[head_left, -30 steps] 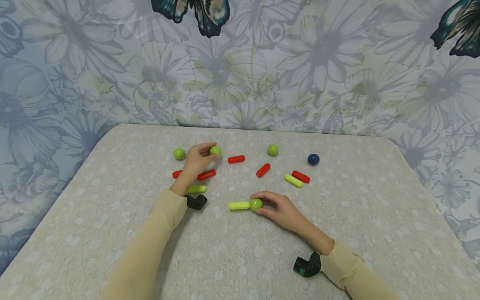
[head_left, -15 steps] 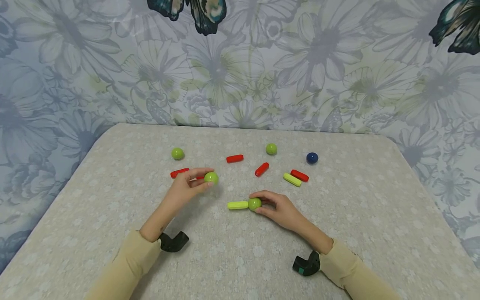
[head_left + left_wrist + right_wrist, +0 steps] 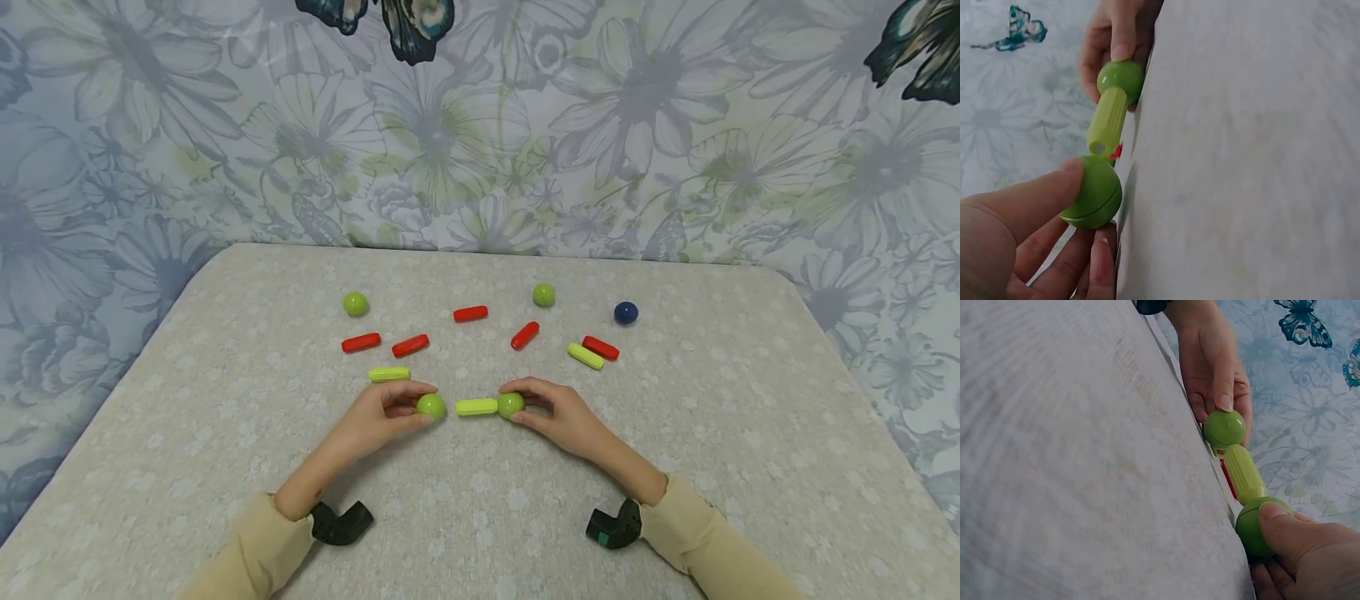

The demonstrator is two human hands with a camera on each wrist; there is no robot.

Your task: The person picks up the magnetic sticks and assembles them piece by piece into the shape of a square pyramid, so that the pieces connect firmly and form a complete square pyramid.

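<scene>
Left hand (image 3: 378, 419) has brought its pinched ball (image 3: 431, 407) in line with the yellow stick (image 3: 477, 407); right hand (image 3: 558, 418) pinches another ball (image 3: 512, 406).

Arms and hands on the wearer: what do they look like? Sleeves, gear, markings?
Left hand and right hand: no gloves. Left sleeve and right sleeve: pale yellow-beige, creased. Angular black left wrist device and right wrist device; the latter has a small green patch. No cables visible.
</scene>
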